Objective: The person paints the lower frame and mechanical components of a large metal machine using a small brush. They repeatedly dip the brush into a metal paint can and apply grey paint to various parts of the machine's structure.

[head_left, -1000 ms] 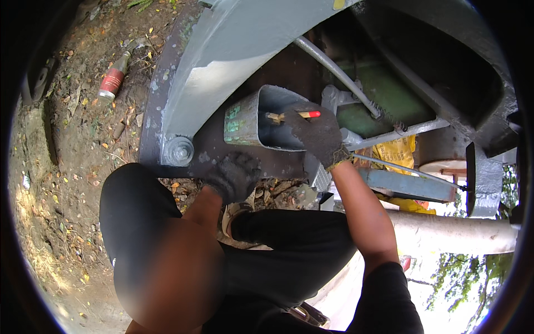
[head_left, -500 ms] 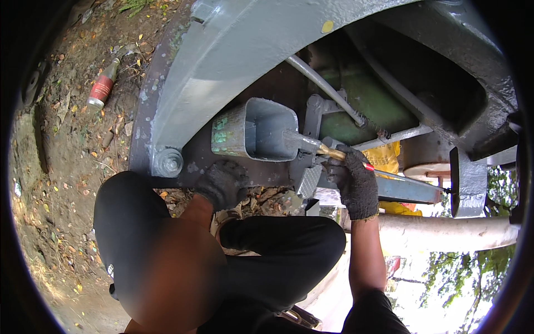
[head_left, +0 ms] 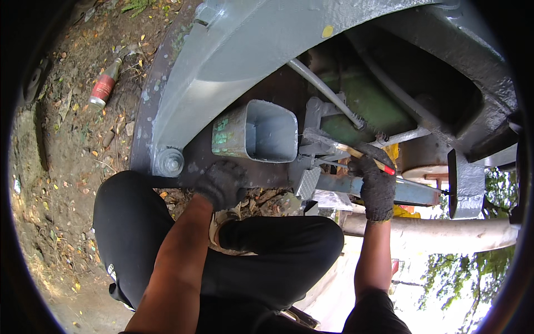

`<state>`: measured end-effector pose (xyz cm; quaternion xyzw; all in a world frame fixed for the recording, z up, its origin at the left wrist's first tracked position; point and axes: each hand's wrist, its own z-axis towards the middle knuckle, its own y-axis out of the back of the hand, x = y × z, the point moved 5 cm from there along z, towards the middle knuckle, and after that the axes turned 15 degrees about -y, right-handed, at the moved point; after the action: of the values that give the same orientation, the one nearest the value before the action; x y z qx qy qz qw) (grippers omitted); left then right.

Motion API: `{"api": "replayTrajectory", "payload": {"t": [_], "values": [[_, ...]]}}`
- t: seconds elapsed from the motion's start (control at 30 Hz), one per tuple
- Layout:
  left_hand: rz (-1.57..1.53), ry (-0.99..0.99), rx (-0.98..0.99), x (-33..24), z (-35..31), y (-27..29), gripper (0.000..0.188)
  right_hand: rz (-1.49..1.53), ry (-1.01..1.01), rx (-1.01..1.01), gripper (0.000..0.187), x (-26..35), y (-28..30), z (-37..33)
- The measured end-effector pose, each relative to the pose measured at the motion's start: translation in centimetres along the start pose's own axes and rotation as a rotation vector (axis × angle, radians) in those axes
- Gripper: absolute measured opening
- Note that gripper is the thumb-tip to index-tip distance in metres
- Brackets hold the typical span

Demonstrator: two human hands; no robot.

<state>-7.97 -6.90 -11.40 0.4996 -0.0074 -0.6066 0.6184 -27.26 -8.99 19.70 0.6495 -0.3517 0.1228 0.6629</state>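
My right hand, in a dark glove, is closed round a paintbrush with a wooden handle and a red end. The brush's grey-coated bristles point left, at the grey metal linkage above a ridged foot pedal. To the left of the brush a square metal paint container stands with its mouth turned to me, grey paint inside and green flakes on its side. My left hand, also gloved, rests at the edge of the dark metal base with its fingers curled; what they hold, if anything, is hidden.
A large curved grey machine frame arches over the container, with a bolt at its foot. A slanting grey rod crosses the opening. On the leaf-strewn soil at left lies a bottle with a red label. A pale pipe runs at right.
The brush has come out of the container to the right, onto the linkage. My right hand has shifted right with it. My left hand keeps its place.
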Motion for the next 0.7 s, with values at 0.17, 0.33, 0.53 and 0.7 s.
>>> {"api": "replayTrajectory", "payload": {"t": [0.17, 0.33, 0.53, 0.7], "values": [[0.010, 0.025, 0.086, 0.2, 0.1, -0.4, 0.032, 0.544, -0.021, -0.014, 0.048, -1.1, 3.1, -1.1], [0.000, 0.012, 0.020, 0.1, -0.2, -0.5, 0.034, -0.133, 0.256, -0.328, 0.046, 4.2, 4.1, -0.1], [0.029, 0.039, 0.107, 0.0, 0.0, -0.7, 0.033, -0.880, 0.482, -0.352, 0.037, 8.8, -1.1, 12.4], [0.032, 0.096, 0.335, 0.2, 0.4, -1.2, 0.047, -1.335, 0.759, -0.312, 0.042, 8.3, -5.2, 22.5]]}}
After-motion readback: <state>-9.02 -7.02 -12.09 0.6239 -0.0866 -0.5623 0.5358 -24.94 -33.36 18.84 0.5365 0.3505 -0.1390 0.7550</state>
